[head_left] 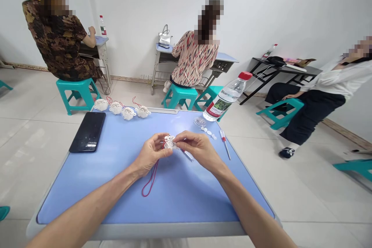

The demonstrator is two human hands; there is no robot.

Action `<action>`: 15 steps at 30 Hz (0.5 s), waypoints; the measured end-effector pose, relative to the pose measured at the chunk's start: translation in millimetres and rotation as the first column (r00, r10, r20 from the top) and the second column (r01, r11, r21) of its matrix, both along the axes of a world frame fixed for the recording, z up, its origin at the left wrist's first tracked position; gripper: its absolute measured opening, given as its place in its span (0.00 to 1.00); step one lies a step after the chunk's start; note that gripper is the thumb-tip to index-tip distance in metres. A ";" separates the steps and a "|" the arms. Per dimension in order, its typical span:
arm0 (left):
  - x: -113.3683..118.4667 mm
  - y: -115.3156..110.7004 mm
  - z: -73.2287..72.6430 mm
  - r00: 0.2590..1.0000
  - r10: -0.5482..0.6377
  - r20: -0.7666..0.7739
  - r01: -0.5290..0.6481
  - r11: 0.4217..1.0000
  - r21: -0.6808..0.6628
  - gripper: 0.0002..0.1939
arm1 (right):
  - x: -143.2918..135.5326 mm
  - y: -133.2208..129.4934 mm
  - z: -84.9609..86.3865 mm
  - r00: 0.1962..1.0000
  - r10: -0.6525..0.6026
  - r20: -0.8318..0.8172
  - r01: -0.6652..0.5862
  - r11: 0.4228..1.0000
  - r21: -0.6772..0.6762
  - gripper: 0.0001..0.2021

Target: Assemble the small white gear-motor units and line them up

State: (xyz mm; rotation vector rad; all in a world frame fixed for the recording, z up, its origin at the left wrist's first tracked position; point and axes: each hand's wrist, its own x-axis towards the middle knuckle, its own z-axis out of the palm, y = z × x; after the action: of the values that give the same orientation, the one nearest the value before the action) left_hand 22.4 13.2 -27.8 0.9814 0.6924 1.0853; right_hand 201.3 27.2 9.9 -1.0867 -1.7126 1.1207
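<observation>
My left hand (151, 154) grips a small white plastic piece (169, 142) above the middle of the blue table. A red cord (150, 186) hangs from it in a loop toward the table. The fingertips of my right hand (195, 146) are pinched at the right side of the same piece; whether they hold a separate small part is too small to tell. Under my right hand lies a clear-shafted tool (188, 155), partly covered. Several similar white pieces (128, 113) with red cords stand at the table's back left.
A black phone (87, 132) lies at the left. At the back right are a water bottle (225, 99), a small clear dish (200, 122), small white discs (209, 133) and a screwdriver (225, 145). Three people sit on green stools beyond the blue table (139, 209).
</observation>
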 end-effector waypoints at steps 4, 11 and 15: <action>-0.2 0.3 -0.4 1.000 -0.003 0.002 0.003 1.000 0.011 0.24 | -0.9 -1.5 2.7 1.000 0.017 0.014 -0.017 0.999 0.030 0.04; -0.5 1.2 -1.2 1.000 0.005 -0.012 -0.005 1.000 0.005 0.25 | -1.6 -1.5 2.1 1.000 -0.027 0.013 0.027 1.000 -0.001 0.05; 0.1 1.3 -2.8 1.000 0.009 -0.011 -0.009 1.000 -0.002 0.25 | -1.4 -1.0 0.9 0.999 -0.024 0.026 0.024 1.000 -0.002 0.05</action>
State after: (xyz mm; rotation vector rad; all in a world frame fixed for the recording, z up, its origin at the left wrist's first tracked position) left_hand 22.5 14.5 -30.5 0.9841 0.7073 1.0871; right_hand 199.9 26.3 10.8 -1.1251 -1.7143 1.0987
